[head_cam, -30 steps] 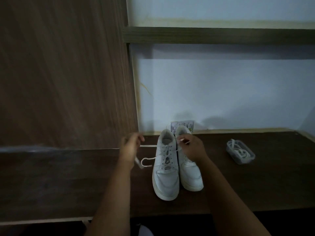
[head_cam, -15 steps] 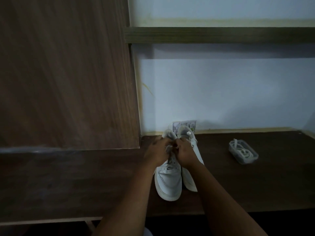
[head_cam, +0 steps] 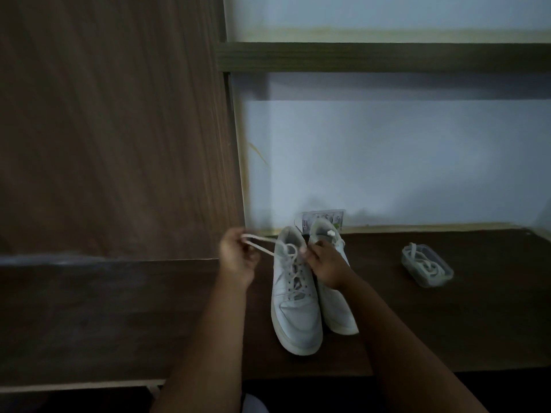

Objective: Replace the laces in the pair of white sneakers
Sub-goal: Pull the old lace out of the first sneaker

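Only the head cam here, looking down at a dark wooden tabletop (head_cam: 447,329) pushed up against a pale wall (head_cam: 387,159), with a big wood panel (head_cam: 113,129) filling the left side and a shelf (head_cam: 387,56) running across higher up.

The pair of white sneakers sits side by side in the middle of the tabletop, toes pointing toward the camera, touching each other. The left sneaker (head_cam: 295,311) is laced partway, and its lace (head_cam: 264,248) comes off the top eyelets and stretches out to the left. The left hand (head_cam: 238,257) is curled round that lace, pinching a loop of it out to the side of the shoe, up off the tabletop. The right hand (head_cam: 325,263) rests over the seam between the two shoes, fingers curled in at the top eyelets of the left sneaker. It looks like it's pinching the lace there too, though the fingertips are a bit blurry. The right sneaker (head_cam: 337,308) is mostly behind that hand and wrist; I can't really tell how its lacing looks.

Off to the right, well apart from the shoes, there's a small clear box (head_cam: 426,268) with more white laces coiled in it. Behind the heels, against the wall, a small printed packet (head_cam: 323,219) stands upright, too dim to read.
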Demonstrator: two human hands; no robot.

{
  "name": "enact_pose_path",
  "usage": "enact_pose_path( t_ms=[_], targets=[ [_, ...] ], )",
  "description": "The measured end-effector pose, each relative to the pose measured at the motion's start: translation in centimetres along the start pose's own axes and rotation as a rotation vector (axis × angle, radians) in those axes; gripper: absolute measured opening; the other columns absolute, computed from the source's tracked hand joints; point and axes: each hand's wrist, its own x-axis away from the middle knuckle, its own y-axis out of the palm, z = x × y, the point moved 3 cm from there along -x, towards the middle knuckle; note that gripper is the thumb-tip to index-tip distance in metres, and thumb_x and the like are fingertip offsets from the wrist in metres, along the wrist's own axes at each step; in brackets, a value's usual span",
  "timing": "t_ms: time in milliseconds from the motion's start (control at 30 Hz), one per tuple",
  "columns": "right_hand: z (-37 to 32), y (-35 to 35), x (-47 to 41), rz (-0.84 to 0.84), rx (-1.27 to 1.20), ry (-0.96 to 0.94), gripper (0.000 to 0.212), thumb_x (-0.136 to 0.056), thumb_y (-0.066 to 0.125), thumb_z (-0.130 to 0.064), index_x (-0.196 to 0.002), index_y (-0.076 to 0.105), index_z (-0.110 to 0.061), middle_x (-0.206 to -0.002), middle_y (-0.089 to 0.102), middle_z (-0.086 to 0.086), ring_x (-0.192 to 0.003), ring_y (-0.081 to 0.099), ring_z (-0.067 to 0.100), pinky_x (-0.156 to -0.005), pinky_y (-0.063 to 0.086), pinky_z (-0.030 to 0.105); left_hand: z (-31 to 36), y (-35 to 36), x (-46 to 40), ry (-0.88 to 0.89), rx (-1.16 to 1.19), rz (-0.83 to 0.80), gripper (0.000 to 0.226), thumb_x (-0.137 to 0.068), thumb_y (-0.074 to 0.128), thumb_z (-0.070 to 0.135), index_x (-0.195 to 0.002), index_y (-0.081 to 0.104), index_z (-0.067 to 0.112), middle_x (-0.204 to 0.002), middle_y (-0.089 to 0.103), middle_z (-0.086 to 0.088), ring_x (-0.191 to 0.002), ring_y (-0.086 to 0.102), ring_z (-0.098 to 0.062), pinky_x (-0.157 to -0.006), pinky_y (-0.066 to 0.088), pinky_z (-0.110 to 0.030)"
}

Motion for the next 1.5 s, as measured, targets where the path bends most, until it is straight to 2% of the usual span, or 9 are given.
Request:
enact_pose_path(
  t_ms=[167, 267, 367, 467, 733, 967, 1133, 1333, 1500],
  targets=[
    [0.0, -5.9, 3.5, 0.374, -0.840, 0.319, 0.061, -0.095, 0.031, -0.059, -0.073, 0.066, -0.015, -0.068, 0.067, 0.001, -0.074, 0.062, 0.021, -0.065, 0.048, 0.031, 4.2, -4.8, 1.1, 0.114, -0.227, 0.215, 0.023, -0.099, 0.045, 0.033, -0.081, 0.058, 0.025, -0.072, 0.049, 0.007, -0.059, 0.037, -0.006, -0.054, 0.028, -0.020],
    [0.7, -9.0, 6.8, 0.470, -1.412, 0.209, 0.067, -0.090, 0.031, -0.062, -0.048, 0.052, -0.014, -0.067, 0.066, 0.006, -0.072, 0.062, 0.019, -0.072, 0.049, 0.030, 4.9, -6.5, 2.3, 0.003, -0.886, 0.015, 0.029, -0.097, 0.049, 0.028, -0.074, 0.064, 0.019, -0.063, 0.055, 0.005, -0.057, 0.042, -0.008, -0.050, 0.030, -0.020],
    [0.5, -9.7, 7.7, -0.013, -0.820, 0.252, 0.067, -0.093, 0.040, -0.054, -0.046, 0.058, -0.011, -0.080, 0.071, 0.007, -0.079, 0.065, 0.020, -0.075, 0.046, 0.034, 3.0, -6.1, 3.0, -0.170, -1.523, -0.361, 0.013, -0.093, 0.060, 0.023, -0.091, 0.069, 0.015, -0.079, 0.067, 0.004, -0.072, 0.055, -0.011, -0.060, 0.041, -0.023],
    [0.6, -7.2, 5.1, -0.233, -0.024, 0.179, 0.025, -0.088, 0.064, -0.033, -0.079, 0.075, -0.012, -0.082, 0.070, 0.001, -0.078, 0.065, 0.012, -0.071, 0.046, 0.025, 0.9, -4.1, 0.9, -0.024, -1.447, -0.253, 0.006, -0.091, 0.065, 0.024, -0.087, 0.067, 0.021, -0.103, 0.068, -0.005, -0.094, 0.063, -0.019, -0.089, 0.053, -0.037],
    [-2.6, 1.4, -0.2, 0.023, 0.048, 0.049, 0.033, -0.096, 0.043, -0.009, -0.126, 0.056, -0.005, -0.121, 0.044, 0.018, -0.102, 0.050, 0.029, -0.093, 0.040, 0.028, -3.8, 3.4, -2.0, 0.220, -1.451, 0.049, 0.056, -0.089, 0.054, 0.058, -0.088, 0.066, 0.004, -0.083, 0.072, -0.008, -0.081, 0.071, -0.023, -0.074, 0.057, -0.033],
    [-0.6, 1.6, -0.9, 0.130, -0.018, 0.001, 0.041, -0.092, 0.040, -0.038, -0.091, 0.060, -0.002, -0.090, 0.054, 0.016, -0.077, 0.044, 0.018, -0.068, 0.029, 0.025, -5.0, 0.9, -5.0, -0.085, -0.992, -0.085, 0.035, -0.083, 0.075, 0.029, -0.093, 0.068, -0.003, -0.084, 0.069, -0.011, -0.074, 0.071, -0.021, -0.071, 0.062, -0.034],
    [0.4, 0.4, -1.2, 0.267, -0.048, -0.037, 0.022, -0.077, 0.063, -0.013, -0.060, 0.054, -0.003, -0.063, 0.047, 0.006, -0.063, 0.045, 0.020, -0.061, 0.035, 0.030, -5.0, -1.1, -4.9, -0.083, -0.836, -0.185, 0.017, -0.093, 0.061, 0.005, -0.082, 0.065, -0.007, -0.082, 0.066, -0.021, -0.068, 0.067, -0.022, -0.072, 0.060, -0.030],
    [-3.1, 2.4, -2.8, -0.136, 0.527, -0.117, 0.032, -0.097, 0.041, -0.024, -0.120, 0.061, -0.014, -0.123, 0.059, 0.007, -0.116, 0.050, 0.029, -0.096, 0.033, 0.040, -5.2, -0.9, -3.9, -0.060, -0.771, -0.113, 0.024, -0.092, 0.062, 0.004, -0.070, 0.064, -0.006, -0.068, 0.063, -0.018, -0.063, 0.065, -0.025, -0.067, 0.057, -0.032],
    [-2.6, 2.6, -2.4, -0.120, 0.430, 0.068, 0.026, -0.095, 0.044, -0.025, -0.110, 0.064, -0.015, -0.117, 0.059, 0.006, -0.110, 0.051, 0.028, -0.093, 0.035, 0.037, -5.3, -0.8, -3.5, -0.038, -0.765, -0.052, 0.026, -0.085, 0.066, 0.008, -0.060, 0.063, 0.000, -0.056, 0.060, -0.011, -0.065, 0.066, -0.027, -0.072, 0.055, -0.037]
  ],
)
